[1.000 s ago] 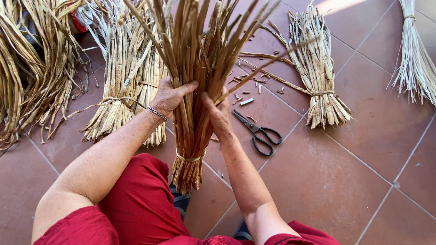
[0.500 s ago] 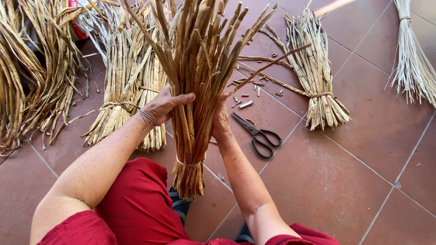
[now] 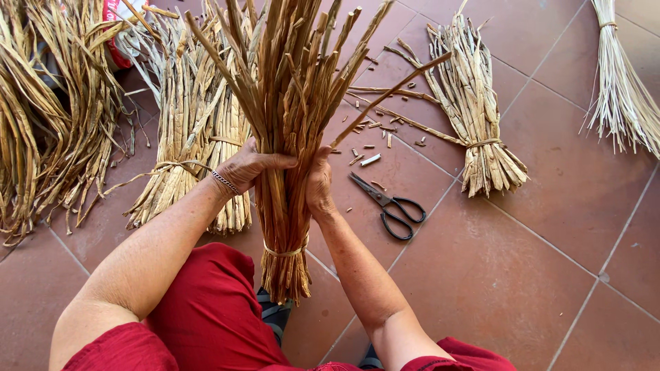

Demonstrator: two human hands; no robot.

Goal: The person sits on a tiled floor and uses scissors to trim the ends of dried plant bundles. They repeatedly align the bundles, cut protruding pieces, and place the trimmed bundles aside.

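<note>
Terracotta floor (image 3: 550,275), person sitting on it in red trousers, dried reeds all around. Big loose heap (image 3: 41,117) at 9 o'clock, tied bundles (image 3: 185,158) at 10, another (image 3: 481,130) at 2, all parked within reach. Dead centre, a tied sheaf (image 3: 285,137) stands upright between the knees, tie low, so the tops fan out. Left hand (image 3: 251,167) and right hand (image 3: 318,182) wrap it from both sides to steady it. Scissors (image 3: 388,203) lie shut at 3, beside little offcuts (image 3: 370,159).
</note>
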